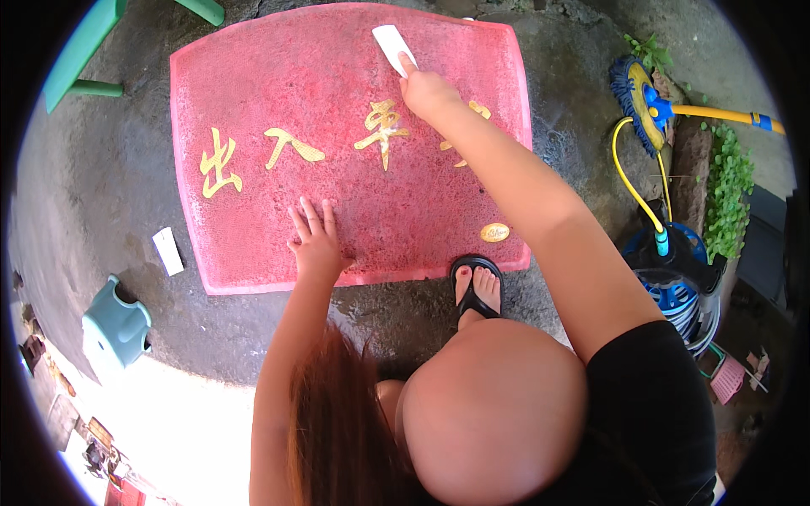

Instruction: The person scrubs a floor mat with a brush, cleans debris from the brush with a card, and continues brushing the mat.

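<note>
A red doormat [272, 234] with yellow Chinese characters and a small oval emblem lies on wet concrete before me. My right hand [425, 92] reaches to the mat's far part and grips a flat white piece [388, 43], its material unclear, against the surface. Part of the right-hand character is hidden behind my right forearm. With fingers spread, my left hand [317, 243] rests palm down on the near part of the mat, holding nothing. Close to the near edge is my foot in a black flip-flop [478, 294].
On the left are a white strip [168, 252], a blue-green plastic stool [117, 326] and green plastic furniture [85, 50]. To the right stand a blue-and-yellow mop head [638, 104], a hose reel [680, 278] with a yellow hose, and a low ledge beside plants [728, 190].
</note>
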A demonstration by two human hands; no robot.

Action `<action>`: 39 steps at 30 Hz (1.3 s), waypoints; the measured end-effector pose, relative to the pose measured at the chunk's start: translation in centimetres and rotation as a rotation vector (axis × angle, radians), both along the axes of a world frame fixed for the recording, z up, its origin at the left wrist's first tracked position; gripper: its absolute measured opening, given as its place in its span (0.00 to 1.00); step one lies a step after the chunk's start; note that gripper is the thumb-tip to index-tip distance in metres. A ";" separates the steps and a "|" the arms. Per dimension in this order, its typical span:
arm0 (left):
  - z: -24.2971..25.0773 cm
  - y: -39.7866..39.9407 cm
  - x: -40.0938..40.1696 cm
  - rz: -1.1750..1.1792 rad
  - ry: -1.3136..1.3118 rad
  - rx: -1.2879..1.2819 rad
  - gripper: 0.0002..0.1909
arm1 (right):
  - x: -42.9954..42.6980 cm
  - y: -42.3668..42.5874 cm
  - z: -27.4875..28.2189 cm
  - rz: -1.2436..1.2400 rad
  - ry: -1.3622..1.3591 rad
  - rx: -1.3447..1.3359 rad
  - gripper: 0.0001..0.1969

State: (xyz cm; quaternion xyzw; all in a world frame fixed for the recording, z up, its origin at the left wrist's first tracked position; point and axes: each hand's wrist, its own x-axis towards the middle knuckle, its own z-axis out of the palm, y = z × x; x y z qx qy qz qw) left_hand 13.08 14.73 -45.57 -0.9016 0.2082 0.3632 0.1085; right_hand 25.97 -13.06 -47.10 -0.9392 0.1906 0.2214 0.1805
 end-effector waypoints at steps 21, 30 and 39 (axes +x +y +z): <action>-0.1 0.2 -0.3 0.009 0.011 -0.004 0.66 | -20.4 -3.4 6.5 -0.499 -0.098 0.517 0.27; -0.3 0.1 0.0 0.014 -0.025 -0.029 0.65 | -19.8 -2.3 6.4 -0.031 -0.077 0.040 0.27; -0.7 0.8 -0.4 0.016 -0.029 -0.018 0.67 | -7.6 -4.2 1.8 -0.001 -0.074 -0.102 0.26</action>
